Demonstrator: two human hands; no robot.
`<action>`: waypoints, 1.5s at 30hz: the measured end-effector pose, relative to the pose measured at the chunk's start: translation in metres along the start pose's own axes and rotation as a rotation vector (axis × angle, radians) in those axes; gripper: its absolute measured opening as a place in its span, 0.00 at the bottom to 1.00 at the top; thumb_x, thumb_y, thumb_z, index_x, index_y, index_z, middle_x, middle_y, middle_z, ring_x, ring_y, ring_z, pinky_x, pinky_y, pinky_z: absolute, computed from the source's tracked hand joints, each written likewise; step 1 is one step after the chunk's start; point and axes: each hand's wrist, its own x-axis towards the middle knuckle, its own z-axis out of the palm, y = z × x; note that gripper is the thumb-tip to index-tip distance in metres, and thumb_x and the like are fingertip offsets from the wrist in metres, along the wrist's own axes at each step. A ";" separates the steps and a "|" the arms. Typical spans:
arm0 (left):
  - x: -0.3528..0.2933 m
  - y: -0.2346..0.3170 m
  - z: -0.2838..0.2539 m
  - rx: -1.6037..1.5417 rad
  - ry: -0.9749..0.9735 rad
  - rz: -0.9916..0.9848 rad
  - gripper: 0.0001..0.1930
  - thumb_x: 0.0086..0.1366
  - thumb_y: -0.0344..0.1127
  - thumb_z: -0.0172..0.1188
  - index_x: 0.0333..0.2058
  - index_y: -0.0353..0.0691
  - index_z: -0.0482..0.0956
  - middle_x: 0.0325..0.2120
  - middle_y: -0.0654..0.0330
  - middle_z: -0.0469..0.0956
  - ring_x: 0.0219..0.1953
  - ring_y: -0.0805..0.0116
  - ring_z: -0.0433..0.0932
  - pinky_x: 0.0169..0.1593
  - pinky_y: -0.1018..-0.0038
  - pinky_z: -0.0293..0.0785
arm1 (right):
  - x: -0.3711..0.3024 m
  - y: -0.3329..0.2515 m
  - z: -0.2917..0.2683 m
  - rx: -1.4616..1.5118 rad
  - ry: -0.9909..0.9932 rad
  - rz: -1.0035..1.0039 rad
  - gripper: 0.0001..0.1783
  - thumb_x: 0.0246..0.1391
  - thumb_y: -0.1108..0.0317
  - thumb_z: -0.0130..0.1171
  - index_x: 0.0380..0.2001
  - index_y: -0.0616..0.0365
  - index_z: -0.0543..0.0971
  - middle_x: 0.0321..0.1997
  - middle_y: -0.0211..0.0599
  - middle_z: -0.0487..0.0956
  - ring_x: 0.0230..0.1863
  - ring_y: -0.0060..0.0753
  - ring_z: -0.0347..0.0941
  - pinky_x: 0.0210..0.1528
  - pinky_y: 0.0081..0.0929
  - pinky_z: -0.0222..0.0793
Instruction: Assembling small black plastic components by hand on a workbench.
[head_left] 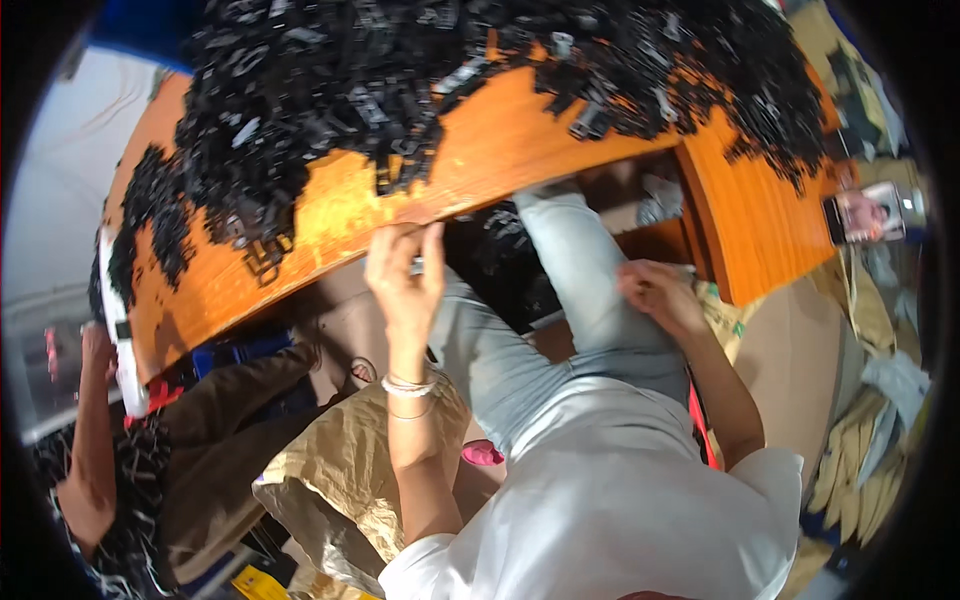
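Observation:
My left hand (405, 275) is raised just in front of the table's near edge, its fingers curled toward the thumb. Something small and greyish shows within its grip, too small to name. Over my right thigh, my right hand (660, 297) has its fingers bent and drawn together; what they hold, if anything, is hidden. A large heap of small black plastic pieces (330, 95), like buckles or clips, covers much of the orange wooden table (480, 125). A few loose black pieces (265, 258) lie at the front edge, nearest my left hand.
A phone (875, 215) with a lit screen stands beside the table's right end. Crumpled brown paper (350, 460) is by my left forearm. At left, another person's arm (90, 450) reaches to the table. More black pieces (505, 240) are beneath the table. Tan gloves (850, 465) lie at right.

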 end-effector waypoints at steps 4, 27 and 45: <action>0.002 0.002 0.006 0.024 -0.028 -0.056 0.04 0.52 0.24 0.58 0.22 0.29 0.75 0.21 0.56 0.74 0.24 0.68 0.71 0.32 0.78 0.67 | -0.042 0.063 -0.152 0.172 0.442 0.017 0.11 0.51 0.69 0.47 0.34 0.64 0.74 0.28 0.35 0.76 0.23 0.22 0.67 0.21 0.16 0.58; 0.015 -0.009 0.005 0.044 0.063 -0.097 0.02 0.51 0.26 0.59 0.24 0.34 0.75 0.21 0.60 0.73 0.22 0.72 0.70 0.27 0.80 0.66 | 0.026 -0.022 0.055 -1.086 0.376 -0.902 0.08 0.47 0.77 0.52 0.32 0.63 0.75 0.31 0.41 0.74 0.34 0.37 0.71 0.35 0.26 0.65; 0.037 0.044 0.093 -0.219 -0.074 0.089 0.05 0.46 0.26 0.60 0.23 0.34 0.74 0.23 0.57 0.70 0.26 0.60 0.71 0.29 0.71 0.68 | 0.088 -0.091 0.077 -1.338 0.744 -1.161 0.14 0.48 0.75 0.52 0.41 0.58 0.73 0.42 0.45 0.69 0.39 0.43 0.69 0.40 0.29 0.66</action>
